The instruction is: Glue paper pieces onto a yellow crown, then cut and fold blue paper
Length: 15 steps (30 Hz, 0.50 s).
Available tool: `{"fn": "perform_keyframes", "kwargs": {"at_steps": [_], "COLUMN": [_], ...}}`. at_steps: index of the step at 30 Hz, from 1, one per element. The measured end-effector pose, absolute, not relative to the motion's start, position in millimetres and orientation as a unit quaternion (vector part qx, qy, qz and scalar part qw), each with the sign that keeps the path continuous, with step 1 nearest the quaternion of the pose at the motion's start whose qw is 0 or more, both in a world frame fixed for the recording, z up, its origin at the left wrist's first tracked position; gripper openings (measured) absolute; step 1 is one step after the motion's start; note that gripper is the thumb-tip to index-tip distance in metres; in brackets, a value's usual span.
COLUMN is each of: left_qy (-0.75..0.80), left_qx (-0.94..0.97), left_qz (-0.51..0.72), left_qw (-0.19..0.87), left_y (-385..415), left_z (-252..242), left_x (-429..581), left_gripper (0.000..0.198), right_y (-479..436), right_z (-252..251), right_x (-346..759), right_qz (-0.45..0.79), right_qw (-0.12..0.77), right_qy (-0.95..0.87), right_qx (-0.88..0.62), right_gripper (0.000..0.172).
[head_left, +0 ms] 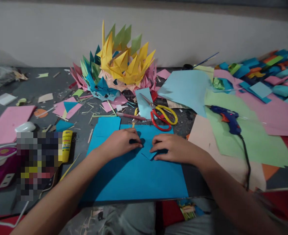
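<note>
A small folded blue paper piece [148, 152] lies on a large blue sheet [144, 181]. My right hand [169, 147] grips its right side between thumb and fingers. Close to its left corner, my left hand [125, 141] has its thumb and fingertips curled together; whether they pinch the paper's edge is too small to make out. A stack of blue squares [108, 126] sits at the big sheet's upper left. Scissors with red and yellow handles [162, 114] rest just above the sheet, beside a pinkish pen [131, 116].
Folded paper crowns [121, 65] stand at the back. A blue glue gun [226, 118] lies on green paper [244, 140] at right. Yellow glue tube [66, 146], white mouse [25, 127] and pink sheets [11, 122] are at left. Paper strips [271, 67] pile up back right.
</note>
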<state>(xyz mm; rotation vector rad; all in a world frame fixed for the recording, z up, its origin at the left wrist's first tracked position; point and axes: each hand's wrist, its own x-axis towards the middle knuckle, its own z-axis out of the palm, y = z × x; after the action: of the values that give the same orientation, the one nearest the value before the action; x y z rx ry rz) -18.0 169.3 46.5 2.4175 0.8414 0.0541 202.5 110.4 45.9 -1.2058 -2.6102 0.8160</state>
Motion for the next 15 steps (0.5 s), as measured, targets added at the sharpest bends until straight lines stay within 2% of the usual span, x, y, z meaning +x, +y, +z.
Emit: {"fn": "perform_keyframes", "kwargs": {"at_steps": [7,15], "left_qy": [0.278,0.258], "left_qx": [0.921,0.917], "left_qz": [0.023,0.016], "left_qw": [0.273,0.303], "left_y": [167,162], "left_z": [43,47], "left_x": [-16,-11], "left_gripper": [0.015,0.017], "right_y": [109,111], "right_z": [45,40], "right_x": [196,191], "right_qz": [0.283,0.327], "right_qw": [0.097,0.098], "right_qy": [-0.867,-0.854], "right_qx": [-0.398,-0.393], "right_gripper": [0.016,0.008]}}
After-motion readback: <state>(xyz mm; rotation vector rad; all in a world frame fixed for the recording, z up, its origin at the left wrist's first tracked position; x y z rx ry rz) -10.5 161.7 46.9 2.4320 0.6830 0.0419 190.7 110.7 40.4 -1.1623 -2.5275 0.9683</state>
